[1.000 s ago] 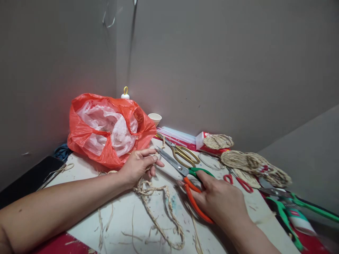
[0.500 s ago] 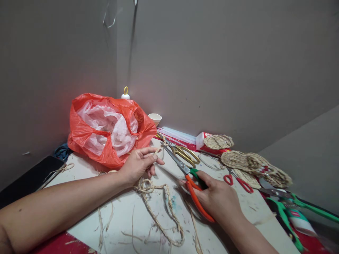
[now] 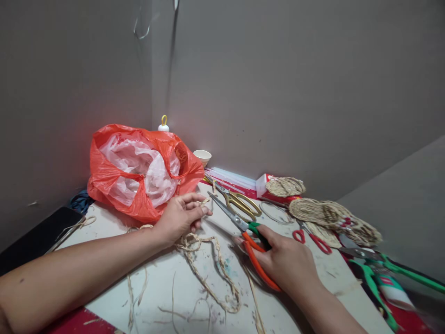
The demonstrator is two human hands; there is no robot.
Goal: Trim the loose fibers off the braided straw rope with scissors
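My left fingers point(image 3: 196, 212) are closing, thumb against fingertips, on the short end of a braided raffia cord point(image 3: 206, 202), with almost no gap showing. That end is lying just beyond the near right side of the red plastic bag point(image 3: 100, 171) and is pointing away from it, forward and to the right. Its visible long axis is running slantwise out of my pinch, towards the blade tips. The rest of the cord is lying in a long loop on the white board point(image 3: 156, 287), nearer to me than the bag and to its right, stretching towards me and rightward.

My right hand point(image 3: 288, 255) is wrapping round the orange-and-green-handled scissors point(image 3: 236, 220), right of the bag. Their long axis is pointing forward and left, towards the bag, with the tips sitting just beside the cord's end; I cannot tell whether they are touching it. My left hand is the nearer one to that end. Gold-handled scissors point(image 3: 239, 204) are resting just beyond the blades, right of the bag.
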